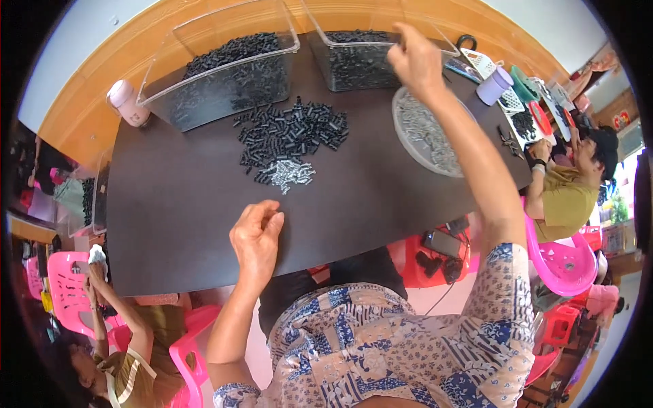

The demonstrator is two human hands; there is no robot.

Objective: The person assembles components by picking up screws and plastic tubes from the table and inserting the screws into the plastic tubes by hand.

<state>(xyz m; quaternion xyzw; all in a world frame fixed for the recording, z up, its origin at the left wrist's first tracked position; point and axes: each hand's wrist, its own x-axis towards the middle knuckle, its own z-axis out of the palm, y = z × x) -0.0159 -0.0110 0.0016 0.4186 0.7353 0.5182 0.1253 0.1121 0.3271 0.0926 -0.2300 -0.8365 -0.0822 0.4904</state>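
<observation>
Brown tabletop point(177, 217) directly below the left hand point(256, 236), with fingers point(266, 207) curled inward and thumb close to the index; cannot tell about anything pinched inside. At the far side, right hand point(416, 66) raised before the right bin point(360, 45), index stretched out and other fingers bent; cannot tell here either whether grasping or released.

Just beyond the left hand, a small pile of silver pieces point(290, 173), lying against the near edge of a wider heap of short black pieces point(292, 132). Behind that heap, the left bin point(218, 76), clear-walled and well filled with more of the black kind; similar contents in the right bin, partly covered by the raised hand.

Under the right forearm point(476, 153), a round clear tub point(398, 132) of small silvery pieces, its right side partly blocked from view by that arm. Farther right, a lilac bottle point(495, 86), a dark hand tool point(508, 141) near the table edge and a green basket point(524, 83); at far left, a pink bottle point(129, 103) beside the left bin.

Below the near edge, a red stool point(411, 262) bearing dark devices. Off to the right, a co-worker in olive point(568, 204) by a pink chair point(561, 265); at lower left, another person point(119, 374).
</observation>
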